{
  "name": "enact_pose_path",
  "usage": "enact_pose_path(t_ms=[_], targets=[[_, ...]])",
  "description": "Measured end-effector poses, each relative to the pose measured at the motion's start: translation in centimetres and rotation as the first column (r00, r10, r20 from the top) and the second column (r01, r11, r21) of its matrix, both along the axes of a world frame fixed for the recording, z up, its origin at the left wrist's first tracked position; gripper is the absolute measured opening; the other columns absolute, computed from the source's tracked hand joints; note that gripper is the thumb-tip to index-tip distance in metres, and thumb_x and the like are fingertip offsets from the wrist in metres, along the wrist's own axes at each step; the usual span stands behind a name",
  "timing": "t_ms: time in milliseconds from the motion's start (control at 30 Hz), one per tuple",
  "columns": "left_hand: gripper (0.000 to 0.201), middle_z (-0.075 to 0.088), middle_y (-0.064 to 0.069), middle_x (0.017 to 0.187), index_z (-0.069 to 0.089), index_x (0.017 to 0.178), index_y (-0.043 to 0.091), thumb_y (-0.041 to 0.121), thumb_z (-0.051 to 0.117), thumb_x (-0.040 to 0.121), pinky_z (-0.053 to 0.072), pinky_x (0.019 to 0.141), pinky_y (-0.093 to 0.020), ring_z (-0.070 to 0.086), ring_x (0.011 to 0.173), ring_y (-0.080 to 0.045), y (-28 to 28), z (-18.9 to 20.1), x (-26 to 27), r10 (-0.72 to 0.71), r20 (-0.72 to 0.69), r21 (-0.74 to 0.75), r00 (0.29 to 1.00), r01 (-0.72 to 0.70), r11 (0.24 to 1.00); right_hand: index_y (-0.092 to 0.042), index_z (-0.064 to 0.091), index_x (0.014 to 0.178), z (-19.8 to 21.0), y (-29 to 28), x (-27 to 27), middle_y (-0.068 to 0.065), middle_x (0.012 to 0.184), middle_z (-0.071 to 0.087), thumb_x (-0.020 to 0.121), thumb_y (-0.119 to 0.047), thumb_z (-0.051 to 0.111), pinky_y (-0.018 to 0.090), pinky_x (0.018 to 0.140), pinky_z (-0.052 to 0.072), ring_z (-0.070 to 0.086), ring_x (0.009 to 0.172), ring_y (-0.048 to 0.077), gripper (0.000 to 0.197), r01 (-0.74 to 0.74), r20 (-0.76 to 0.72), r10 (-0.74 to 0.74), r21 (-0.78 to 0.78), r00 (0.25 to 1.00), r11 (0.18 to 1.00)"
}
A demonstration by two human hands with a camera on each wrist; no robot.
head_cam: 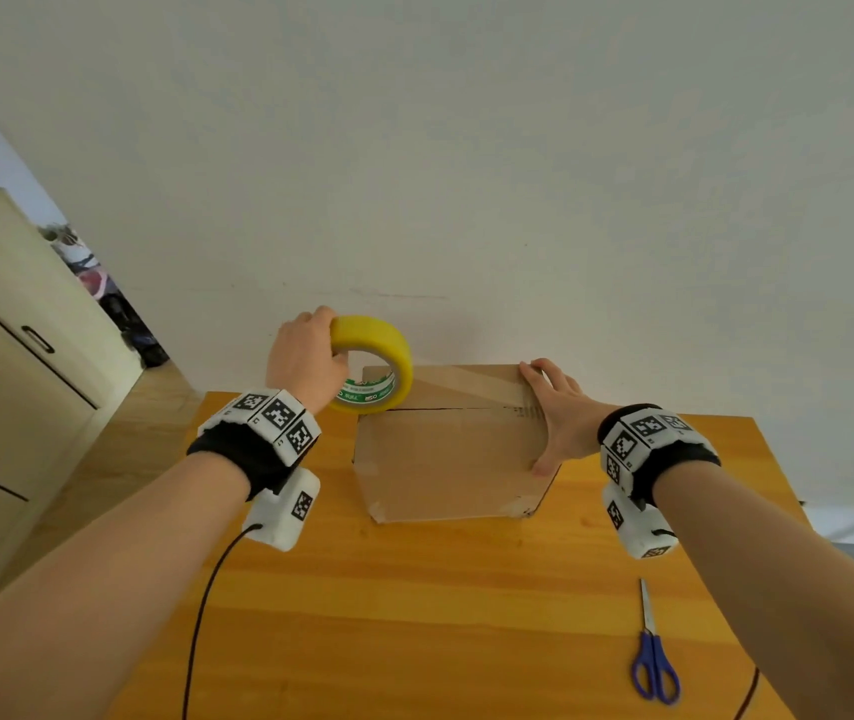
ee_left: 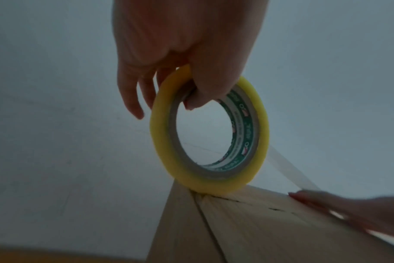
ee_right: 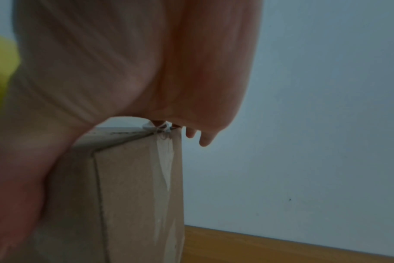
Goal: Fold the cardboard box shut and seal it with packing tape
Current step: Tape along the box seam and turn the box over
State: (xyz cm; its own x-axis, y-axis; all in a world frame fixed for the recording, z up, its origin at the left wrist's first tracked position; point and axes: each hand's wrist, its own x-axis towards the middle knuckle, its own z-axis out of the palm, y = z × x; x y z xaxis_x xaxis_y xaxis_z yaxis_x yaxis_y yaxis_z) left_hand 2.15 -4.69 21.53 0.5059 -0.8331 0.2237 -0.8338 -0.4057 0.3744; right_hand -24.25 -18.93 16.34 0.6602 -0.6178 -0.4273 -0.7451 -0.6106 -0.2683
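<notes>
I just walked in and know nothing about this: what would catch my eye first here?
The bright yellow tape roll, gripped by the left hand at the left end of the brown box. A clear strip runs from it across the top to the right hand, which presses on the right end. Blue-handled scissors lie on the orange table, near right.

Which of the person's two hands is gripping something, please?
The left hand, curled round the yellow packing tape roll; the right hand lies flat on the brown cardboard box.
</notes>
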Motion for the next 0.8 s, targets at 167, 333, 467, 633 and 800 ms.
enact_pose_path(t_ms=[167,333,467,633,800], targets=[[0.021,0.055,-0.008,0.079,0.049,0.107,0.008,0.004,0.054,0.086,0.038,0.060,-0.034,0.052,0.070,-0.027,1.0,-1.7,-0.5,0.100,-0.216,-0.077,0.971,-0.119,0.990,-0.020,-0.013,0.149,0.0,-0.1,-0.1,-0.005,0.152,-0.010,0.053,-0.038,0.087,0.046,0.110,0.033,0.009,0.141,0.024,0.139,0.006,-0.009,-0.006,0.004,1.000,1.000],[0.018,0.055,-0.008,0.080,0.054,0.099,0.008,-0.001,0.052,0.084,0.038,0.063,-0.033,0.053,0.075,-0.030,1.2,-1.9,-0.2,0.074,-0.287,-0.105,0.955,-0.108,0.989,-0.021,-0.013,0.149,-0.2,-0.1,-0.3,-0.007,0.153,-0.010,0.053,-0.038,0.087,0.046,0.110,0.033,0.009,0.142,0.024,0.139,0.005,0.005,-0.005,0.006,1.000,1.000],[0.036,0.060,-0.014,0.094,0.052,0.109,0.009,-0.009,0.050,0.078,0.040,0.067,-0.035,0.057,0.085,-0.033,2.0,-1.1,0.5,0.031,-0.180,-0.067,0.983,-0.044,0.997,-0.023,-0.012,0.148,-0.3,-0.3,-0.5,-0.008,0.153,-0.010,0.053,-0.038,0.087,0.047,0.110,0.032,0.007,0.142,0.024,0.138,-0.001,0.015,0.000,0.015,1.000,1.000],[0.040,0.058,-0.017,0.099,0.051,0.114,0.011,-0.008,0.053,0.079,0.038,0.065,-0.035,0.057,0.088,-0.035,2.8,-1.2,1.4,-0.017,-0.044,0.009,0.999,0.017,1.000,-0.025,-0.012,0.148,-0.4,-0.3,-0.4,-0.010,0.152,-0.009,0.052,-0.039,0.087,0.048,0.110,0.032,0.008,0.142,0.024,0.138,-0.010,0.030,0.009,0.027,1.000,1.000],[0.041,0.053,-0.016,0.098,0.049,0.116,0.017,-0.002,0.056,0.081,0.040,0.060,-0.038,0.051,0.093,-0.034,3.4,-1.9,3.1,-0.021,0.164,0.146,0.986,-0.003,0.989,-0.024,-0.013,0.148,-0.4,-0.6,-1.1,-0.009,0.153,-0.010,0.052,-0.039,0.087,0.048,0.111,0.031,0.008,0.142,0.024,0.139,-0.004,0.011,0.004,0.020,1.000,1.000]])
